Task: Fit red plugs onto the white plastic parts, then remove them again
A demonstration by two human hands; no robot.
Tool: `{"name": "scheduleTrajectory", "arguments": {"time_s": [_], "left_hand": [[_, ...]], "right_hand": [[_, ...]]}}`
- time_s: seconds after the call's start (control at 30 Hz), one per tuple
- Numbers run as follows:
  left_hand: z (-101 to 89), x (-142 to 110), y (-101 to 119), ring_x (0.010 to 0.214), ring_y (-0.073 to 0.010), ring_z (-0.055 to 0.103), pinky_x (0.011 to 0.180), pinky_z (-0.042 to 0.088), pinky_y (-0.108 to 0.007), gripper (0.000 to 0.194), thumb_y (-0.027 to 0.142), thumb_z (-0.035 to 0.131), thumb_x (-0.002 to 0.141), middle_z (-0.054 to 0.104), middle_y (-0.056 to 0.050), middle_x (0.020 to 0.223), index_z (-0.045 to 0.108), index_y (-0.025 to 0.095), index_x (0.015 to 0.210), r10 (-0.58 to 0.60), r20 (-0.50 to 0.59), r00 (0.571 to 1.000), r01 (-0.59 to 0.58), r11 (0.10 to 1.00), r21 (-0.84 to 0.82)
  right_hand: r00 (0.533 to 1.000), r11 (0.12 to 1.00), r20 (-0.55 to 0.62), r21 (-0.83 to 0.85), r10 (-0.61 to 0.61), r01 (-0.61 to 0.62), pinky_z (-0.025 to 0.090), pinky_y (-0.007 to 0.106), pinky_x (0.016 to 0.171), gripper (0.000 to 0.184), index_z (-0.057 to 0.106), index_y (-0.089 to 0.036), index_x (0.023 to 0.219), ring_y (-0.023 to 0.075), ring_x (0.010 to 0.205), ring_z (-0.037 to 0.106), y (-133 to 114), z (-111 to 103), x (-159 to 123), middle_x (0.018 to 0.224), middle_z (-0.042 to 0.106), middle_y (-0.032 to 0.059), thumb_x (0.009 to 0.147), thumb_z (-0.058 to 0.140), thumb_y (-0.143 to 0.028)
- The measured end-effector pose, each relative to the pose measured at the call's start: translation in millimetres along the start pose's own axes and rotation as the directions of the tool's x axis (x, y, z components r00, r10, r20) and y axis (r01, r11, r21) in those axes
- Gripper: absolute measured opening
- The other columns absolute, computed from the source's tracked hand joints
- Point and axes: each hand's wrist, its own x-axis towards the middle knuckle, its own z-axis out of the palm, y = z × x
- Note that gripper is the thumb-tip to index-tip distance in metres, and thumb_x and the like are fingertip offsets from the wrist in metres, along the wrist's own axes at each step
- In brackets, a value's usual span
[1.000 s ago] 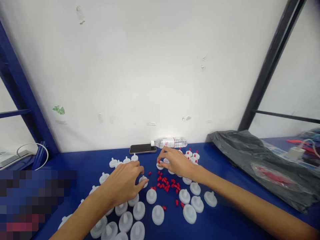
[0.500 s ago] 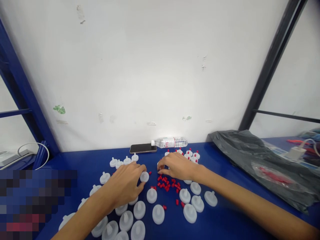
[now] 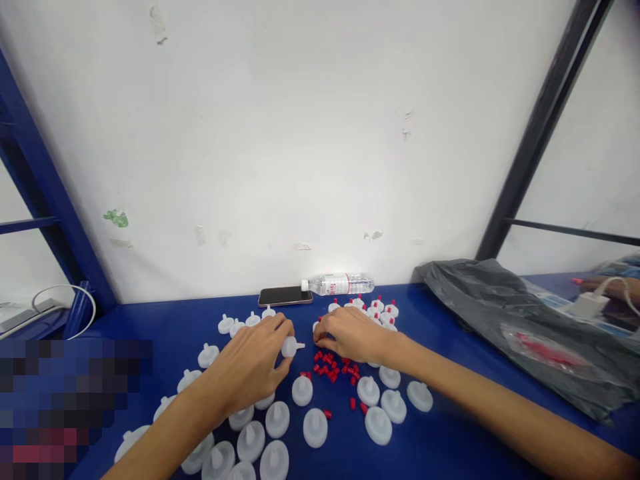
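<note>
My left hand (image 3: 263, 353) has thumb and fingers closed on a white plastic nozzle cap (image 3: 289, 347), its narrow spout pointing right. My right hand (image 3: 347, 331) is bent down with its fingertips pinched together, and whatever they hold is hidden. Just beneath that hand lies a loose pile of small red tip caps (image 3: 327, 366). Behind it stand several white nozzle caps with red tips (image 3: 376, 309). Around my left forearm sit many bare white nozzle caps (image 3: 251, 440), spouts mostly up. More bare ones (image 3: 393, 405) lie below my right forearm.
A black phone (image 3: 285, 296) and a clear water bottle (image 3: 340, 284) lie along the wall. To the right a dark grey plastic bag (image 3: 480, 313) carries a clear packet of red pieces (image 3: 545, 350). Another person's hand (image 3: 623, 290) shows at the far right, near a white charger (image 3: 587, 305).
The nozzle cap in my left hand has turned, so its spout now shows pointing right. My right hand has barely moved. Another person's hand has come into view at the far right.
</note>
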Motion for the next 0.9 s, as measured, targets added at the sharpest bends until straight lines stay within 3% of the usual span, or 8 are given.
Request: {"name": "scheduleTrajectory", "arguments": {"time_s": [0.3,0.5,0.63,0.77,0.9], "left_hand": [[4.1,0,0,0.073,-0.0241,0.064,0.062,0.037,-0.034,0.020,0.017,0.046,0.083,0.066,0.000,0.084,0.046,0.025,0.101,0.027,0.021,0.999,-0.028,0.998,0.050],[-3.2,1,2,0.068,-0.0195,0.062,0.059,0.034,-0.031,0.014,0.020,0.049,0.087,0.068,0.000,0.087,0.048,0.025,0.100,0.002,0.006,1.000,-0.002,1.000,0.001],[-4.5,1,3,0.073,-0.0208,0.065,0.061,0.037,-0.030,0.011,0.026,0.050,0.092,0.068,-0.001,0.089,0.050,0.025,0.102,-0.008,0.006,1.000,0.008,1.000,0.002],[-4.6,3,3,0.077,-0.0225,0.068,0.061,0.039,-0.030,0.013,0.029,0.052,0.093,0.070,-0.002,0.092,0.050,0.024,0.105,-0.026,-0.020,0.999,0.027,0.999,0.029],[-6.2,4,5,0.065,-0.0196,0.065,0.057,0.036,-0.029,0.009,0.030,0.051,0.094,0.070,0.000,0.084,0.050,0.024,0.100,-0.062,-0.079,0.995,0.064,0.998,0.025]], "right_hand": [[1.000,1.000,-0.007,0.006,-0.005,0.005,0.036,0.027,0.061,0.013,0.076,-0.022,0.095,0.0207,0.082,0.070,-3,2,-1,0.092,0.078,0.0039,0.092,0.063,-0.020],[0.999,0.998,-0.045,0.070,0.007,-0.004,0.035,0.027,0.061,0.013,0.075,-0.023,0.098,0.0186,0.078,0.070,-2,0,0,0.086,0.078,0.0022,0.095,0.063,-0.023],[0.993,0.987,-0.107,0.161,0.041,-0.023,0.041,0.026,0.065,0.017,0.074,-0.024,0.107,0.0164,0.074,0.070,-5,-7,2,0.085,0.078,-0.0005,0.096,0.061,-0.024],[0.974,0.864,-0.188,0.504,0.126,-0.014,0.049,0.028,0.069,0.019,0.077,-0.022,0.104,0.0164,0.073,0.068,-8,-15,3,0.091,0.078,0.0021,0.094,0.065,-0.033],[0.973,0.682,-0.156,0.731,0.172,-0.004,0.050,0.026,0.065,0.025,0.078,-0.020,0.093,0.0157,0.069,0.066,-8,-21,3,0.081,0.076,0.0019,0.089,0.071,-0.044]]}}
